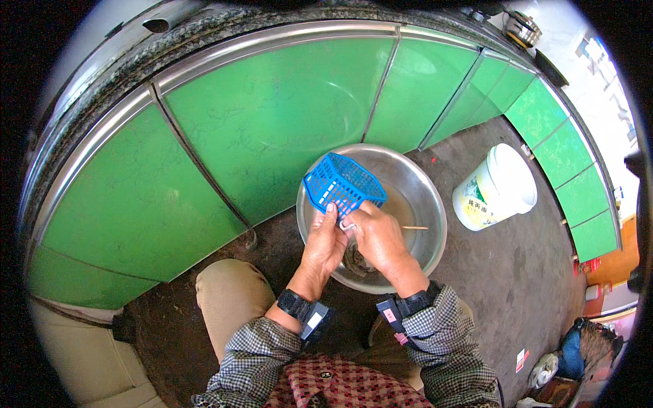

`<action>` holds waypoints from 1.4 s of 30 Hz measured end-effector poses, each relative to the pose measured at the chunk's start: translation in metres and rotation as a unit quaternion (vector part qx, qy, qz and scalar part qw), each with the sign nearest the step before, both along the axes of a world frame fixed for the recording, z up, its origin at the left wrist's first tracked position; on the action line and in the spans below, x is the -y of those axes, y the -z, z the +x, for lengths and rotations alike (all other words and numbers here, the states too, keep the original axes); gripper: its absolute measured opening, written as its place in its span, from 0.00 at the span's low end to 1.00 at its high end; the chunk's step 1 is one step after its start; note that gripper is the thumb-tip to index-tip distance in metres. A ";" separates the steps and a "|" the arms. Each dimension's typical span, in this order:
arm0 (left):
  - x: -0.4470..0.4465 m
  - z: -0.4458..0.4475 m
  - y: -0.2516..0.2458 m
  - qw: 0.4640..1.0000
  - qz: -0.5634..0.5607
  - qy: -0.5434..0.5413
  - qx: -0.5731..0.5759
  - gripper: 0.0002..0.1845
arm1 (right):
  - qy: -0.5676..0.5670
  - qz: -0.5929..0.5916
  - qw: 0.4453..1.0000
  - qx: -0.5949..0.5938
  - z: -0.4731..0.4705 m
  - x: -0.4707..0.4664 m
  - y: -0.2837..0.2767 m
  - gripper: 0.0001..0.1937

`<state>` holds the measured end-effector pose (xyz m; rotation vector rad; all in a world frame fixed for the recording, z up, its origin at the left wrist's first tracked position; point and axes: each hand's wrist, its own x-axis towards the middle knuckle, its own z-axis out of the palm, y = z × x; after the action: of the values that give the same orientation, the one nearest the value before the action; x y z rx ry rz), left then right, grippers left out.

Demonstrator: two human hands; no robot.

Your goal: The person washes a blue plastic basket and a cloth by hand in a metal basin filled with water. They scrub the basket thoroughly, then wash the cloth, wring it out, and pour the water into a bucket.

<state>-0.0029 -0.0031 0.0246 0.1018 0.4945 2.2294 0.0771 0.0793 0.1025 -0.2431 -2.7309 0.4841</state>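
A blue plastic mesh basket (339,186) is tilted on its side above a stainless steel basin (433,204). My left hand (326,242) grips the basket's near end, thumb up along its slatted wall. My right hand (381,234) is curled against the same end, with a small white item (348,226) pinched at its fingers; what that item is, I cannot tell. Murky water (400,204) lies in the basin. A thin wooden stick (416,227) shows beside my right hand, and a dark brownish mass (355,261) sits low in the basin, partly covered by my hands.
Green cabinet doors (275,97) rise just beyond the basin, under a granite countertop (214,28). On the dark floor (505,285) to the right stands a white plastic bucket (497,188). A pot (521,29) rests on the far counter. Bagged items (545,370) lie at lower right.
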 end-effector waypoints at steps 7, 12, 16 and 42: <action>0.005 -0.009 -0.009 0.999 0.019 -0.027 -0.004 0.22 | 0.045 0.015 0.998 0.034 0.013 -0.019 -0.011 0.04; 0.002 -0.011 -0.006 0.998 0.042 -0.031 0.039 0.23 | 0.066 -0.024 0.997 0.027 0.018 -0.020 -0.013 0.05; -0.002 -0.009 -0.003 0.989 0.085 -0.051 0.106 0.23 | 0.086 -0.047 0.995 0.005 0.013 -0.016 -0.009 0.07; 0.004 -0.010 -0.007 0.991 -0.016 -0.073 0.107 0.25 | 0.178 0.013 0.984 -0.003 0.008 -0.025 -0.004 0.07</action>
<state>-0.0127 -0.0066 0.0317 -0.1947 0.4312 2.3402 0.0855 0.1039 0.1069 -0.7063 -2.6038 0.3470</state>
